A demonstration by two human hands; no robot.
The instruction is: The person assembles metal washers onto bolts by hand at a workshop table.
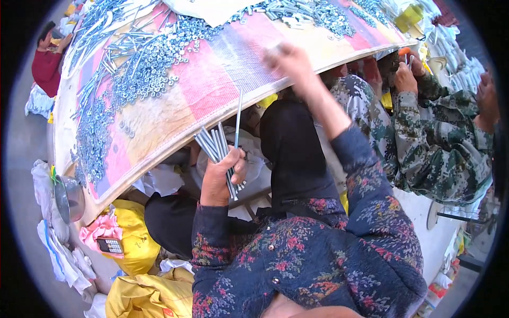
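A bundle of long silvery bolts (216,144) is gripped in my left hand (220,175), just off the table's near edge. The hand is closed round them, with their heads at the lower end. One bolt (238,114) stands apart from the bundle, reaching higher over the edge. My right hand (290,62) is over the table to the right, its fingers smeared by motion. Whether it holds anything cannot be made out. Small nuts (151,74) lie heaped across the table's left and middle, with washers (93,143) further left and loose long bolts (116,45) among them.
A striped cloth covers the table (207,90). More hardware (323,16) is piled at its far right. A co-worker in camouflage sleeves (442,143) sits on my right, and another in red (45,71) is at far left. Yellow sacks (151,297) and a phone (110,245) lie lower left.
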